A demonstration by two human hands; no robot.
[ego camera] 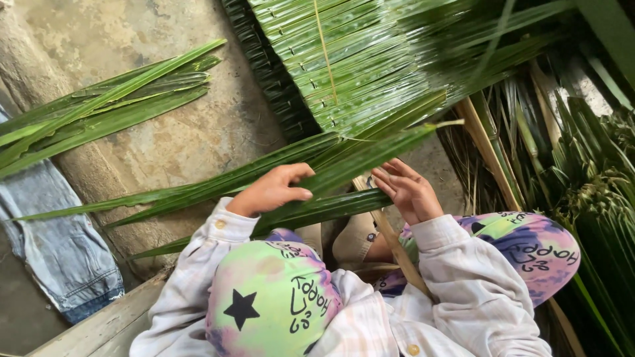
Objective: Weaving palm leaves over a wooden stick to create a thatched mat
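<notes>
My left hand (274, 190) rests on top of a few long green palm leaves (218, 182) that stretch across my lap toward the left. Its fingers curl over a leaf and pinch it. My right hand (408, 190) is just to the right, fingers spread, palm turned toward me, touching the leaves' right part near a thin wooden stick (393, 241). The leaves run up toward a woven panel of folded green leaves (344, 66) in front of me. My knees in pink, green and purple trousers (271, 297) fill the bottom of the view.
A loose bundle of palm leaves (99, 109) lies on the concrete floor (198, 132) at the left. Blue denim cloth (56, 238) lies at the lower left by a wooden plank (99, 327). A heap of dry and green fronds (582, 165) is piled on the right.
</notes>
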